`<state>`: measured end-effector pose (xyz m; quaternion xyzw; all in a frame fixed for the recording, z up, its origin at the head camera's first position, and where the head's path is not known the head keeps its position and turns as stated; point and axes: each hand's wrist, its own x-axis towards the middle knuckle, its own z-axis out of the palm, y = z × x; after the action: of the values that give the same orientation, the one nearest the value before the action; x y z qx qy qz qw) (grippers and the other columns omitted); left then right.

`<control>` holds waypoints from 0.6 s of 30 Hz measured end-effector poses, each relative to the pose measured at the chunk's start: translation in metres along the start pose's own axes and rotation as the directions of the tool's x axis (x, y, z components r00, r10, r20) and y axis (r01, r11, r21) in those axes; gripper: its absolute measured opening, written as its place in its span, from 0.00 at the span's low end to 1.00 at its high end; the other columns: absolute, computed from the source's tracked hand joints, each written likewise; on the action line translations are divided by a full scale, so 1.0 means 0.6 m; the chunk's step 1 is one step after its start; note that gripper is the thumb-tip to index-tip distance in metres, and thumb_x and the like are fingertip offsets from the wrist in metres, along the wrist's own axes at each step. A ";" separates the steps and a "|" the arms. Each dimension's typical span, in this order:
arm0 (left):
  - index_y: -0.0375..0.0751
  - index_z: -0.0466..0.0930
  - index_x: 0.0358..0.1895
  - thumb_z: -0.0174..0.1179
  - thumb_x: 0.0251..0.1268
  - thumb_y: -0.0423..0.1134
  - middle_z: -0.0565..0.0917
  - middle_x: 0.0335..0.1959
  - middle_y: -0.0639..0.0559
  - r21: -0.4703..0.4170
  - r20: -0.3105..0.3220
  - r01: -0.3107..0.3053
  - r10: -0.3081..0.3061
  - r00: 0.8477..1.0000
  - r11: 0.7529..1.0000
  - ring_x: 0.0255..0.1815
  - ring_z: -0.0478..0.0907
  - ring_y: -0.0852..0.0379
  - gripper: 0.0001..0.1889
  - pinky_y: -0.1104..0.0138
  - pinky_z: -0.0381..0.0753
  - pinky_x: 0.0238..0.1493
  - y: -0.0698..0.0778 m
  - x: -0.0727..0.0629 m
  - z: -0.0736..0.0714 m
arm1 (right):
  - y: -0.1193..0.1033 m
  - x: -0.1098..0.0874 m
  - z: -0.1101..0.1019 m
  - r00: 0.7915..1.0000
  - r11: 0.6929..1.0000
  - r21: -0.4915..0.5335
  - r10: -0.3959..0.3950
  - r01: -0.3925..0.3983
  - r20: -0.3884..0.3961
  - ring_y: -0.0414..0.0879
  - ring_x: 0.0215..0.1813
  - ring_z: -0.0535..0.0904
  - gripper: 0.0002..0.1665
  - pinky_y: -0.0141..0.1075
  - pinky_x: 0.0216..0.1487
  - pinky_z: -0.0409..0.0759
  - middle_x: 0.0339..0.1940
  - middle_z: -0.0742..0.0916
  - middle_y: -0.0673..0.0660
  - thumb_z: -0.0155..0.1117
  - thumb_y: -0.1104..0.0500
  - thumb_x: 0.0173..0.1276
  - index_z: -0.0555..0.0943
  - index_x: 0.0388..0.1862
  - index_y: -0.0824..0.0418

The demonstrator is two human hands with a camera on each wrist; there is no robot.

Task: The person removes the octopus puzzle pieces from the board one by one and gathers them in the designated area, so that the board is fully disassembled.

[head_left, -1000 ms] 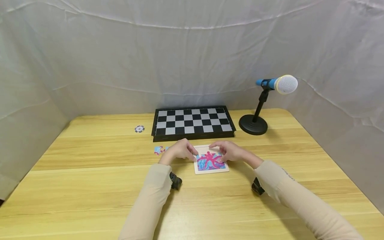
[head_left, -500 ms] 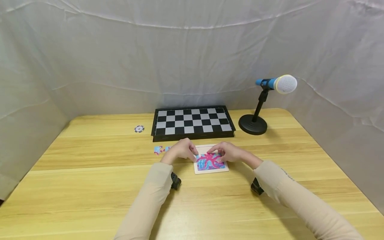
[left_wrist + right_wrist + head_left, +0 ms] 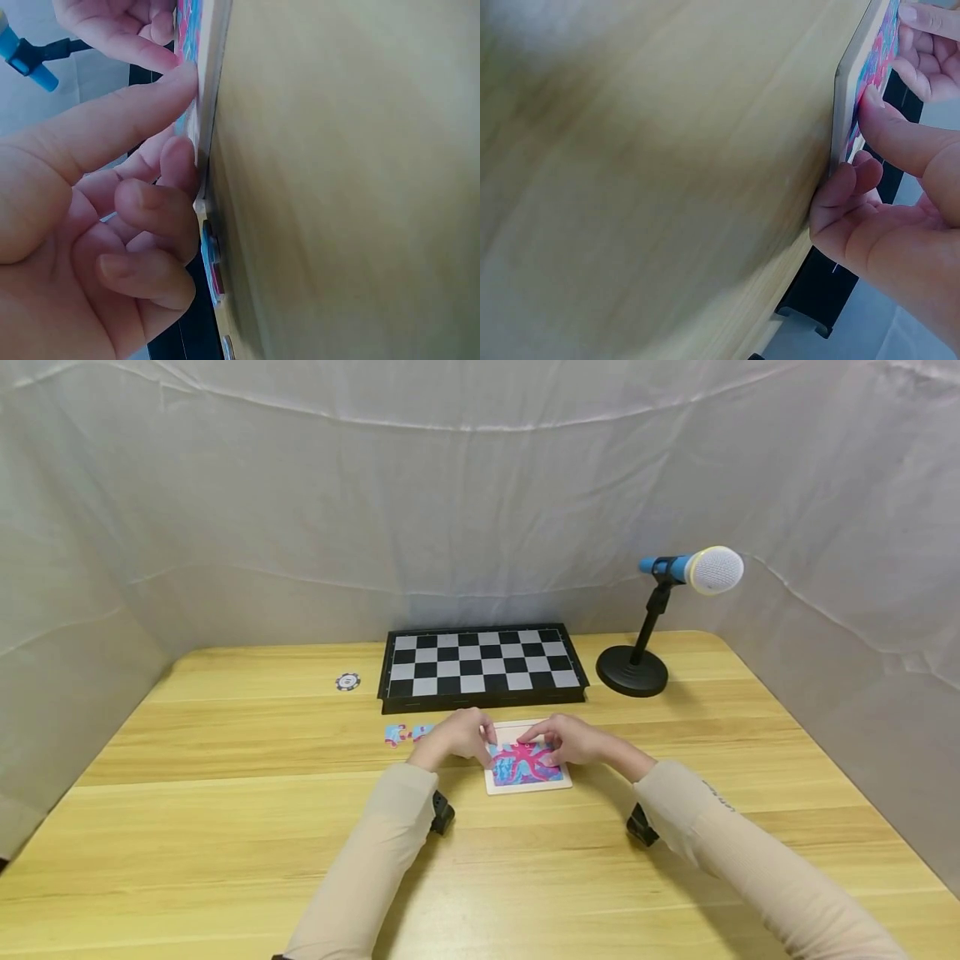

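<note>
A small jigsaw puzzle (image 3: 528,767) with a pink octopus on blue lies in a pale tray (image 3: 525,790) on the table. At the tray's left edge, my left hand (image 3: 467,732) touches the puzzle with thumb and forefinger; its other fingers bend loosely in the left wrist view. My right hand (image 3: 577,741) reaches over the right side. Its thumb (image 3: 877,112) rests on the picture and its forefinger touches near the octopus's head. The tray's upper strip shows bare wood. Two loose puzzle pieces (image 3: 396,735) lie left of the tray, partly behind the left hand.
Behind the tray sits a black-and-white checkered board (image 3: 483,664) in a black case. A blue microphone (image 3: 712,570) on a round black stand (image 3: 632,672) is at the back right. One poker chip (image 3: 348,682) lies at the back left. White cloth hangs around the table.
My right forefinger has come down from the tray's top edge onto the octopus's head. The left hand has shifted slightly right, uncovering more of the loose pieces.
</note>
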<state>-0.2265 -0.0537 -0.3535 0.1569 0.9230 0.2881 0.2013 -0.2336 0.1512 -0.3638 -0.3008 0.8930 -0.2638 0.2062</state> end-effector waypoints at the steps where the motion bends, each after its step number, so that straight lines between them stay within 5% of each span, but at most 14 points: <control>1: 0.37 0.76 0.28 0.70 0.39 0.30 0.72 0.23 0.51 0.002 0.000 0.002 -0.002 1.000 1.000 0.21 0.65 0.57 0.12 0.71 0.66 0.21 0.001 0.000 0.000 | 0.000 0.000 0.000 1.000 1.000 0.000 0.000 0.000 -0.001 0.46 0.35 0.67 0.23 0.34 0.36 0.68 0.41 0.78 0.55 0.62 0.73 0.54 0.78 0.51 0.62; 10: 0.38 0.74 0.29 0.70 0.39 0.30 0.70 0.22 0.50 -0.009 0.006 0.021 -0.021 1.000 1.000 0.20 0.65 0.57 0.14 0.70 0.66 0.20 0.002 0.000 0.002 | -0.004 -0.003 0.002 1.000 1.000 0.018 0.016 -0.016 -0.015 0.46 0.34 0.67 0.22 0.34 0.37 0.68 0.43 0.80 0.56 0.63 0.72 0.54 0.79 0.50 0.61; 18: 0.38 0.74 0.28 0.70 0.39 0.29 0.69 0.21 0.50 -0.027 -0.001 0.021 -0.021 1.000 0.999 0.19 0.65 0.58 0.14 0.71 0.66 0.19 0.001 0.000 0.004 | -0.005 -0.005 0.004 0.999 0.998 0.061 -0.026 0.028 -0.023 0.47 0.32 0.67 0.14 0.36 0.36 0.67 0.29 0.76 0.53 0.60 0.75 0.54 0.80 0.36 0.60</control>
<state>-0.2253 -0.0524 -0.3550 0.1442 0.9207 0.2987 0.2057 -0.2290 0.1504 -0.3632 -0.3034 0.8826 -0.2970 0.2018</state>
